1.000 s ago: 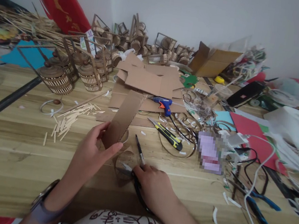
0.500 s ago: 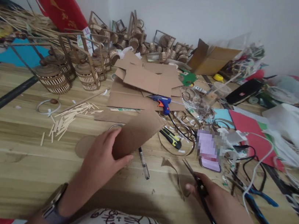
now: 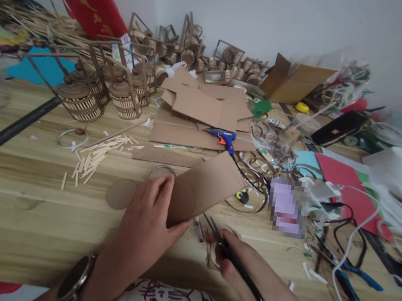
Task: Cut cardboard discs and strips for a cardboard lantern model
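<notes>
My left hand [image 3: 156, 214] is closed on a strip of brown cardboard [image 3: 215, 182], thumb along its near edge. A drawn circle shows on the strip beside my fingers. In my right hand [image 3: 234, 255] is a pair of black-handled scissors [image 3: 223, 241], blades slightly parted and pointing toward the cardboard's lower edge, apart from it. Left of my left hand lies a round cardboard disc [image 3: 121, 194]. Just beyond my fingers is a metal ring [image 3: 163, 169]. A pen [image 3: 199, 230] lies partly hidden near the scissor tips.
A blue glue gun [image 3: 225, 138] rests by stacked cardboard [image 3: 203, 108]. Small bamboo lanterns [image 3: 80, 101] stand at left, near scattered short sticks [image 3: 95, 155]. To the right are a phone [image 3: 286, 207], blue-handled pliers [image 3: 356, 297] and cables. A cutter [image 3: 242, 196] is mostly covered by the strip.
My right hand has brought the scissors left, close to the cardboard. The strip has turned and shifted right, showing the drawn circle and covering most of the cutter. The view has shifted slightly.
</notes>
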`<state>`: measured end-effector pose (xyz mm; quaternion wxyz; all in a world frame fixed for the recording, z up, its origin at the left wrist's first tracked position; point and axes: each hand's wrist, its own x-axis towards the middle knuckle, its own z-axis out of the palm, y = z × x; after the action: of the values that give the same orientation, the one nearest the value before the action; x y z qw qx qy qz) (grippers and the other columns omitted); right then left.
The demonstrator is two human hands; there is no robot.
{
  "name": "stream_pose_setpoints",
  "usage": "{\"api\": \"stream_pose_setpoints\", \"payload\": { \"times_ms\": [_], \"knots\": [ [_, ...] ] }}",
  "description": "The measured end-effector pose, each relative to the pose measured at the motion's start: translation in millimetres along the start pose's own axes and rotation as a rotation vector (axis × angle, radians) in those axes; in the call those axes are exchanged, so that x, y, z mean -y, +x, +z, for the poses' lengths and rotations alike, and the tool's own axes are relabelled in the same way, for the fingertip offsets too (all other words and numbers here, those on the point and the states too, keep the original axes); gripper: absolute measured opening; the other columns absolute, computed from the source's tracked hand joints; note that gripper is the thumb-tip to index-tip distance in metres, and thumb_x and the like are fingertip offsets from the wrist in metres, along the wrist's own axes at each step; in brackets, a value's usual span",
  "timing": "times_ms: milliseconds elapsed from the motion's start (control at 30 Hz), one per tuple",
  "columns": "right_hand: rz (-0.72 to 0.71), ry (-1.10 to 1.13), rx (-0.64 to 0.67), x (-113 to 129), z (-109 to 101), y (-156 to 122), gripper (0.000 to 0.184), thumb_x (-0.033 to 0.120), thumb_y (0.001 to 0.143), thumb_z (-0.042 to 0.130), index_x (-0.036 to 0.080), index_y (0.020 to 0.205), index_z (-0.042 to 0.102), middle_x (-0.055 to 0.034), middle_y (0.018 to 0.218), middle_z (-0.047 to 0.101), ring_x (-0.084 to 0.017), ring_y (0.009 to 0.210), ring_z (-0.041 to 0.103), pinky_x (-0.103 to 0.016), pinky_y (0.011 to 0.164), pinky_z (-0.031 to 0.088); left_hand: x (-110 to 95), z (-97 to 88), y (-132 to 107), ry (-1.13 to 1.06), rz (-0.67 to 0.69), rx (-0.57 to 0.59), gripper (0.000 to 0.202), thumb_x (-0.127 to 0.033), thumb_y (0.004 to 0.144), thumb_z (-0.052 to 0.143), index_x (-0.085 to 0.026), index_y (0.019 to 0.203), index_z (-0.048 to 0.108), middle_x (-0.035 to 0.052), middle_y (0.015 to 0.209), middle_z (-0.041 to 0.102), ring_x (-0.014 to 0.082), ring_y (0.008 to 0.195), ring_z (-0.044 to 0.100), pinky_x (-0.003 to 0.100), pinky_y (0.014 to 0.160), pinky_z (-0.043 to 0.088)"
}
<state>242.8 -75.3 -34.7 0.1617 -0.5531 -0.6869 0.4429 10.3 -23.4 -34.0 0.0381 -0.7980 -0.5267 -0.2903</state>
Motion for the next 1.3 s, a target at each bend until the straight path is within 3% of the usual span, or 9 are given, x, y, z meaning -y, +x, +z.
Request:
{"api": "stream_pose_setpoints", "payload": {
  "times_ms": [167,600,1000,1300],
  "knots": [
    [-0.018,0.001,-0.048,17,-3,13,0.081,0.086,0.09,0.026,0.017,0.109,0.064,-0.0073,0.08,0.065,-0.022,0.07,0.059,-0.033,0.063,0.047,-5,-3.1,1,-0.005,-0.004,0.018,0.083,-0.025,0.068,0.083,-0.012,0.138,0.039,0.0194,0.121,0.061,0.0372,0.108,0.065,0.049,0.087,0.06],
    [-0.08,0.059,-0.055,23,-2,21,0.073,0.083,0.092,0.029,0.019,0.105,0.062,-0.0041,0.076,0.064,-0.02,0.068,0.059,-0.029,0.059,0.044,-9,-3.6,1,-0.053,-0.021,0.02,0.079,-0.027,0.073,0.079,-0.016,0.139,0.038,0.017,0.122,0.061,0.0359,0.111,0.063,0.05,0.091,0.057],
    [-0.054,0.132,-0.054,26,0,19,0.078,0.088,0.088,0.026,0.018,0.095,0.061,0.0016,0.065,0.051,-0.014,0.055,0.046,-0.024,0.05,0.035,-9,-3.0,1,-0.06,-0.002,0.02,0.08,-0.027,0.072,0.078,-0.016,0.139,0.037,0.0183,0.122,0.062,0.0372,0.11,0.064,0.052,0.089,0.058],
    [-0.058,0.079,-0.097,35,-2,17,0.08,0.088,0.088,0.023,0.018,0.087,0.062,0.0021,0.059,0.049,-0.014,0.054,0.046,-0.024,0.049,0.035,-13,-6.9,1,-0.051,0.003,0.011,0.078,-0.026,0.072,0.076,-0.012,0.139,0.038,0.0209,0.122,0.061,0.0385,0.111,0.063,0.051,0.088,0.059]
  ]
}}
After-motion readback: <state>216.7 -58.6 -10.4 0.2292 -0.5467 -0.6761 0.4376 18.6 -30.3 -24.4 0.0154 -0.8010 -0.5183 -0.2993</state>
